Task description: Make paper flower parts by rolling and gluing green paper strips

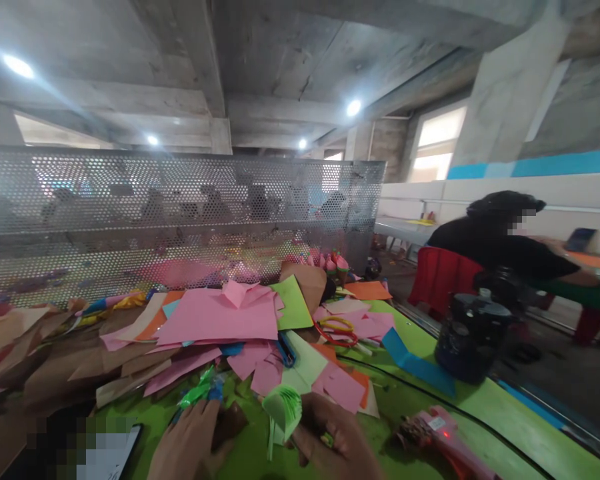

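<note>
At the bottom edge, my right hand [333,437] is closed around the base of a rolled, fringed piece of light green paper [281,410]. My left hand [193,443] lies beside it on the green table cover [415,393], fingers extended toward a small green and blue paper piece [200,391]. Its fingertips are partly hidden by a dark brown scrap [229,423]. Pink paper sheets [220,317] are heaped just beyond both hands.
Brown paper [40,360] piles up at the left. Scissors with red and yellow handles [336,330] lie mid-table, a pink glue gun [443,437] at lower right, a dark jar [470,337] at the edge. A perforated metal screen [180,213] backs the table. A person in black sits at the right.
</note>
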`<state>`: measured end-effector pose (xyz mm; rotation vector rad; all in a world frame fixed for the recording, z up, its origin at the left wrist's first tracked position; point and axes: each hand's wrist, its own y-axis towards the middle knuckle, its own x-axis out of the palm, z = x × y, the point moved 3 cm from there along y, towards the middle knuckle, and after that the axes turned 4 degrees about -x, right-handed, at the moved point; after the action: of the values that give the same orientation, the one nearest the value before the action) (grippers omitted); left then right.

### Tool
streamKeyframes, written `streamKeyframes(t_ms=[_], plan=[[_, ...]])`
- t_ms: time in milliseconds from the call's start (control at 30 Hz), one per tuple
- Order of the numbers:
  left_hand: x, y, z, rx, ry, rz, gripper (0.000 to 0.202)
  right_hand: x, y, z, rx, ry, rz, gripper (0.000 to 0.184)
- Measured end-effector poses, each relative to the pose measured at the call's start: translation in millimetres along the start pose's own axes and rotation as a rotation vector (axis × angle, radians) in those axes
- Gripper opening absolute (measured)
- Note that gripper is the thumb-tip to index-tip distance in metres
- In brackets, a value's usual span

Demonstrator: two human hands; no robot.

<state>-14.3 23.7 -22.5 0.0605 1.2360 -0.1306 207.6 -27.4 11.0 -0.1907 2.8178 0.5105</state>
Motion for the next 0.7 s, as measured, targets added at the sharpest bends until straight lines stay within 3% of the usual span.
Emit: streamKeyframes(t_ms=[67, 167, 267, 333, 533, 700], plan=[[-6.5, -0.8, 0.3, 0.021, -0.031, 0.018, 0.028, -0.1, -0.2, 0.3, -0.004, 0.001, 0.001, 0.028], [-14.5, -0.5, -1.1, 0.038, -0.201, 0.14, 0.021, -0.5, -1.1, 4.6, -0.013, 0.008, 0.019, 0.03], [-12.6, 1.3, -0.7, 0.053, -0.47, 0.256, 0.027, 0.0, -1.7, 11.3, -0.01, 0.017, 0.03, 0.032], [-7.6, 1.9, 3.2, 0.074, -0.691, 0.274, 0.031, 0.3, -1.8, 14.3, -0.014, 0.028, 0.041, 0.034], [2.4, -1.8, 20.9, 0.094, -1.123, 0.111, 0.034, 1.2, -1.2, 15.1, -0.018, 0.06, 0.06, 0.036], [3.2, -8.4, 26.8, -0.067, -1.317, 0.036, 0.05, 1.0, -0.2, 14.8, -0.032, 0.068, 0.05, 0.033]])
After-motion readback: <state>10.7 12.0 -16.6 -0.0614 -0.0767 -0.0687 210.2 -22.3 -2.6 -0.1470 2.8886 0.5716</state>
